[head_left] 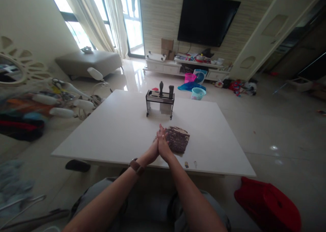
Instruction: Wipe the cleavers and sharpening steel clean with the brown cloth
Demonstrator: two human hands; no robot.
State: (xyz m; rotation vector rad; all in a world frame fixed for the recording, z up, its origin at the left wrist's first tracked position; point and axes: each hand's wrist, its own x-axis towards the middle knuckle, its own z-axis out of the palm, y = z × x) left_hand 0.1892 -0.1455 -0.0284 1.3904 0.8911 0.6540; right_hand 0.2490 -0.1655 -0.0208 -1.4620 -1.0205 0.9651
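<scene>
My left hand (153,149), with a brown-banded watch on its wrist, and my right hand (163,145) are clasped palm to palm above the table's near half. Their fingers are closed against each other, and nothing shows between them. Just behind and to the right of the hands lies a folded, shaggy dark-brown cloth (178,140) with a beige edge, partly covered by them. Farther back stands a black-framed knife rack (152,96) with dark-handled knives in it, one with a black handle (171,91). Two small items (186,164) lie near the front edge, too small to name.
The white table (114,126) has its front edge close to my body. A red stool-like object (271,203) is at the lower right. Lamp arms with white shades (84,104) are beside the left edge. A light-blue basket (198,93) stands on the floor beyond.
</scene>
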